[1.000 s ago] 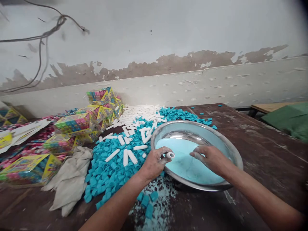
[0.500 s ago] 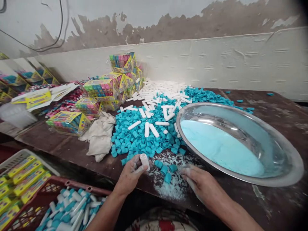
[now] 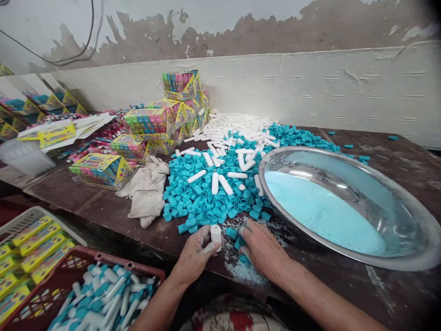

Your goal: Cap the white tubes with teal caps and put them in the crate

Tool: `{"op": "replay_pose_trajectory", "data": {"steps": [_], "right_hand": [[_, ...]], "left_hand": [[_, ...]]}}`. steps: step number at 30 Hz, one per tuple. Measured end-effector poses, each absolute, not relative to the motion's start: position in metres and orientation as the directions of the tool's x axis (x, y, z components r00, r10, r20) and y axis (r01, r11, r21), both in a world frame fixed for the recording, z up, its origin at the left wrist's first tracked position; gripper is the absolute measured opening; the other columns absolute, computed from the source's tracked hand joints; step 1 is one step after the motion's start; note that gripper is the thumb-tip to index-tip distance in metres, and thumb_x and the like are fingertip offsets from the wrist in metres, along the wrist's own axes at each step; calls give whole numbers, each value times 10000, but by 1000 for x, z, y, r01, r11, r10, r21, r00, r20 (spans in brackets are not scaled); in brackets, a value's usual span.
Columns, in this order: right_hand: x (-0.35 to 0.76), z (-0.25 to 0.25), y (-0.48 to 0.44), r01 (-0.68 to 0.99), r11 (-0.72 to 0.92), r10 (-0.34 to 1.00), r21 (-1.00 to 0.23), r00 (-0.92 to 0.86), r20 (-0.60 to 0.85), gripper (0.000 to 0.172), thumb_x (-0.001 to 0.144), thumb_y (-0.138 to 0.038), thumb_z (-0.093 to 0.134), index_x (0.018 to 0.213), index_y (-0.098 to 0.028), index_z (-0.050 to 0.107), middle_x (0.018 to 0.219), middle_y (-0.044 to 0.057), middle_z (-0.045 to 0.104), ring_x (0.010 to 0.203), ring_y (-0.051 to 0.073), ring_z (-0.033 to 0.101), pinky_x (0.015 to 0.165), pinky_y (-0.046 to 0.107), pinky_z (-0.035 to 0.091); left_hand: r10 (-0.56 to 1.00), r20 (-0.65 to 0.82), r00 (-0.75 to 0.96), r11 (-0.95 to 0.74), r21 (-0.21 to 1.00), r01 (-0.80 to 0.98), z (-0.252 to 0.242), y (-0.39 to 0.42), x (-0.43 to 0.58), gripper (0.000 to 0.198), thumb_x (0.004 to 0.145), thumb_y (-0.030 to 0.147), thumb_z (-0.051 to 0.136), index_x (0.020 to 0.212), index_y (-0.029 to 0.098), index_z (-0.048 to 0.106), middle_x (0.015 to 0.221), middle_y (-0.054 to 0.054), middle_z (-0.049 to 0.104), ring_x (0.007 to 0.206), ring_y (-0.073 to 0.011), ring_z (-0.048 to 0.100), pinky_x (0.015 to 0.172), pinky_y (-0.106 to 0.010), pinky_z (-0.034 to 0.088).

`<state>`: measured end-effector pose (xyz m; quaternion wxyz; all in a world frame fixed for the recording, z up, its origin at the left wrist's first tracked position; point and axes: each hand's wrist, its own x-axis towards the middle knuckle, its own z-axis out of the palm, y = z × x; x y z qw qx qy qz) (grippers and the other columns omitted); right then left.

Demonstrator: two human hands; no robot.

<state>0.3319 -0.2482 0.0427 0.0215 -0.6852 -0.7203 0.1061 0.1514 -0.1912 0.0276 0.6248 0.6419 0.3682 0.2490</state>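
Observation:
My left hand (image 3: 196,250) grips a small white tube (image 3: 216,235) upright near the table's front edge. My right hand (image 3: 262,248) lies beside it, palm down, fingers curled over loose blue caps (image 3: 237,239) on spilled blue powder. Beyond both hands spreads a pile of blue caps (image 3: 203,197) with white tubes (image 3: 223,147) on top. A wide steel basin (image 3: 406,211) holding light blue powder (image 3: 320,211) stands to the right.
A crumpled grey cloth (image 3: 146,191) lies left of the caps. Colourful boxed packs (image 3: 144,124) are stacked behind it. Below the table edge are a red crate (image 3: 69,271) of capped tubes and a white crate (image 3: 24,220) of yellow packs.
Both hands came out of the basin to the table's front edge. The left hand kept the white tube. The right hand then slid left onto the loose blue caps.

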Motion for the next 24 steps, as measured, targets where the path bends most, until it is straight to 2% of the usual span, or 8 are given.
{"op": "replay_pose_trajectory", "data": {"steps": [5,7,10,12,14,16,20,24], "right_hand": [[335,41,-247,935,71,984,-348,-122,-127,80,734,-159,547,800,-184,584,868,62,597,861,210,536,767,301,398],[339,44,-248,877,12,990,-481,-79,-120,46,729,-161,540,746,-190,571,799,38,603,789,180,543,716,272,404],[347,51,-252,597,-143,987,-790,28,-158,19,705,-197,549,706,-194,530,648,-19,573,615,129,523,594,230,408],[353,56,-256,331,-219,975,-918,35,-219,92,678,-252,573,703,-190,509,576,-43,546,506,106,486,510,218,395],[356,60,-260,148,-254,967,-956,-1,-257,164,647,-302,605,711,-181,514,547,-47,549,446,91,457,466,214,380],[357,62,-263,74,-280,959,-957,-29,-283,196,629,-322,627,712,-174,529,532,-45,560,420,83,445,451,210,369],[358,59,-268,30,-311,948,-950,-66,-313,182,629,-317,633,696,-173,545,529,-45,572,409,79,448,443,203,361],[360,53,-272,14,-319,944,-948,-82,-319,140,627,-267,624,690,-170,545,532,-52,577,403,69,453,437,190,342]], "left_hand": [[731,-165,662,18,975,224,29,-190,153,154,770,291,499,812,143,510,739,-5,526,667,-129,477,540,-202,395],[711,-163,684,-8,971,239,30,-189,153,154,769,291,496,805,142,516,717,3,524,652,-123,468,544,-200,375],[655,-169,736,-43,965,260,32,-190,154,144,757,270,502,786,134,541,695,13,523,661,-121,470,601,-207,366],[601,-186,777,-55,961,273,35,-192,156,124,746,248,507,744,132,550,681,18,517,669,-121,473,623,-206,359],[544,-209,812,-49,959,279,39,-195,158,115,746,235,501,731,134,554,673,25,515,659,-115,477,623,-200,354],[492,-222,842,-36,961,274,42,-198,161,127,760,245,489,745,137,554,660,31,511,625,-105,477,603,-193,350],[435,-250,865,-90,944,318,47,-200,164,187,803,301,443,744,147,531,587,49,470,515,-82,415,509,-189,296],[454,-193,870,-301,886,354,47,-203,165,259,838,357,396,701,159,493,627,38,468,578,-95,409,525,-198,281]]}}
